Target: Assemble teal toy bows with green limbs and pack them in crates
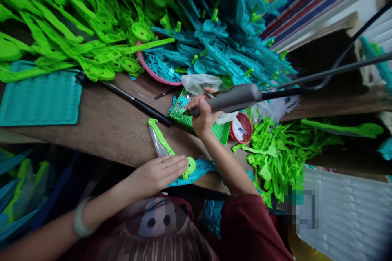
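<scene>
Left hand (165, 170): part (164, 142) covered, grip unclear, bench's (107, 134) near edge | right hand (202, 120): driver (234, 98) clenched | tray (183, 119) pickup seemed underway, aiming needed next

item one: lime-green part (167, 147), slender, hooked at its far end, round disc at its near end, middle partly covered. a glossy grey strip (158, 142) runs along its left edge. item two: teal part (200, 167), elongated, beneath the disc end. item three: grey tool (234, 97), thick-bodied, held raised, slanting up rightward to a black end.
</scene>
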The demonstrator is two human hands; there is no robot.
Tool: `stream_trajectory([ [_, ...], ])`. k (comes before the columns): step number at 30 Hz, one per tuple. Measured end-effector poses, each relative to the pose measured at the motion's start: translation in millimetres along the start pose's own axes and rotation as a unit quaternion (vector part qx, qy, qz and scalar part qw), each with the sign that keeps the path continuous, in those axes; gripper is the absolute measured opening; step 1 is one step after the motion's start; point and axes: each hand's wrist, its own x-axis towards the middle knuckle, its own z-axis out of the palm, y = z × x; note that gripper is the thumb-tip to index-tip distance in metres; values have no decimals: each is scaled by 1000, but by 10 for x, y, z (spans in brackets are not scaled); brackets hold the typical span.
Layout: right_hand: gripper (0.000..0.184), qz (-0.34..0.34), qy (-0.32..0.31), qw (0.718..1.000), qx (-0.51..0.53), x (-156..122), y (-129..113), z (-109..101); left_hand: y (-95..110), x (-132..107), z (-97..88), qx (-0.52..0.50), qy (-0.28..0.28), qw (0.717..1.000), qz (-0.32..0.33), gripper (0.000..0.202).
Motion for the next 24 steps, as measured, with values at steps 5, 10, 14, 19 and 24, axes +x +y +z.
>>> stream_trajectory([
  [5, 22, -33, -31, 999, -16, -506, -848, -248, -101, 20, -58, -50, -44, 998, -11, 39],
  [10, 35, 21, -120, 993, 11, -1264, -1025, -525, -103, 30, -41, -84, -54, 994, -39, 39],
  [14, 37, -2, -131, 991, 7, -1430, -838, -540, -102, 20, -36, -82, -58, 994, -34, 38],
  [19, 33, -13, -206, 978, -7, -1396, -728, -432, -107, 13, -29, -60, -45, 997, -11, 32],
  [24, 29, -6, -279, 960, 38, -1318, -665, -436, -112, -12, -11, -56, -29, 998, -3, 31],
])
